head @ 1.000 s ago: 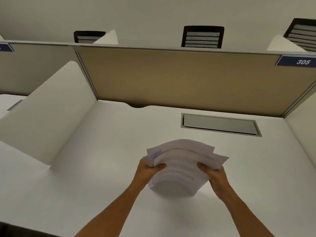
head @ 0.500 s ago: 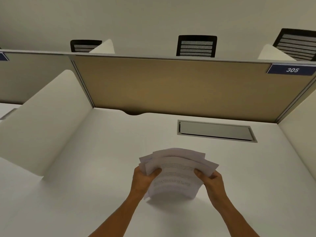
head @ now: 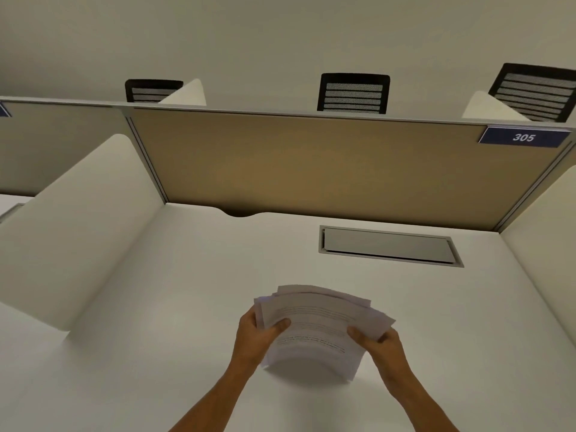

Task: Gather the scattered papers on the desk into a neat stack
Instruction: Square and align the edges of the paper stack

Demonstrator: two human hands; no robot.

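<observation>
A bundle of white printed papers [head: 318, 325] stands on its lower edge on the white desk [head: 156, 307], bowed outward, with sheet corners fanned unevenly at the top. My left hand [head: 254, 338] grips the bundle's left side, thumb across the front sheet. On the right side, my right hand [head: 381, 346] holds it the same way. No loose sheets lie elsewhere on the desk.
A grey cable hatch [head: 386, 246] is set into the desk behind the papers. A tan partition [head: 311, 166] closes the back, white dividers [head: 71, 229] flank both sides. Black chair backs [head: 353, 93] show beyond the partition. A blue label reads 305 [head: 523, 137].
The camera view has tilted upward, so the hands and papers sit lower in frame. The bundle stays held upright on the desk in both hands, with the top sheets still fanned.
</observation>
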